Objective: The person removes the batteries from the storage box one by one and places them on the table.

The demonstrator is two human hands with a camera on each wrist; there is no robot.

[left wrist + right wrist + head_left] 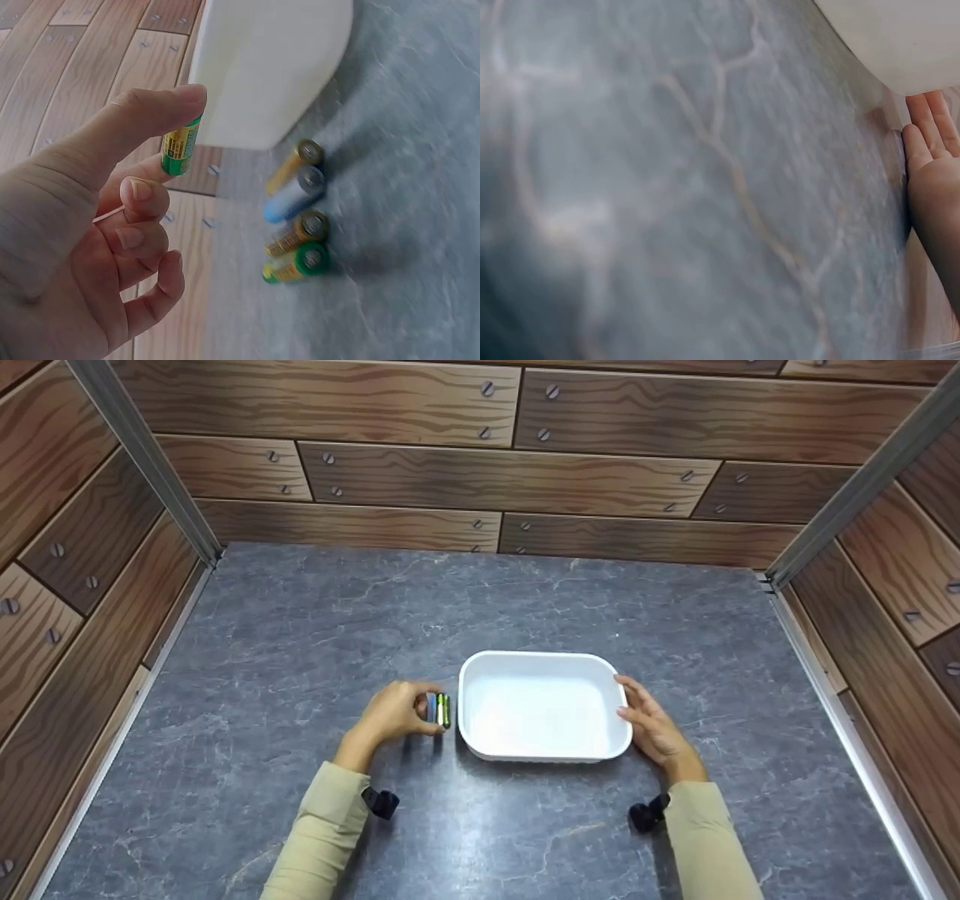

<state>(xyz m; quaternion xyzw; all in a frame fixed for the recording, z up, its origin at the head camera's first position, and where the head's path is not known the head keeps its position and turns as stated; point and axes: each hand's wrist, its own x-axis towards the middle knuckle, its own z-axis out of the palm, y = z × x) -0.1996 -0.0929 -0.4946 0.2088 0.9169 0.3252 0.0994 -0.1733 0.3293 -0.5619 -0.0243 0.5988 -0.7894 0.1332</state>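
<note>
My left hand (395, 711) pinches a small green-and-gold battery (181, 148) between thumb and index finger, beside the left wall of a white plastic tub (540, 757). Its other fingers are loosely bent. In the left wrist view, several batteries stand in a row on the table below: a gold one (285, 174), a silver-and-blue one (289, 201), another gold one (291, 238) and a green one (286, 268). The tub shows a bare inside floor. My right hand (654, 727) lies against the tub's right side, fingers extended, fingertips at the rim.
The tub stands on a dark grey marbled tabletop (337, 615). Wood-patterned panels (420, 472) close off the back and both sides, with metal posts (150, 457) at the corners. A small black camera (384, 804) sits at the left wrist.
</note>
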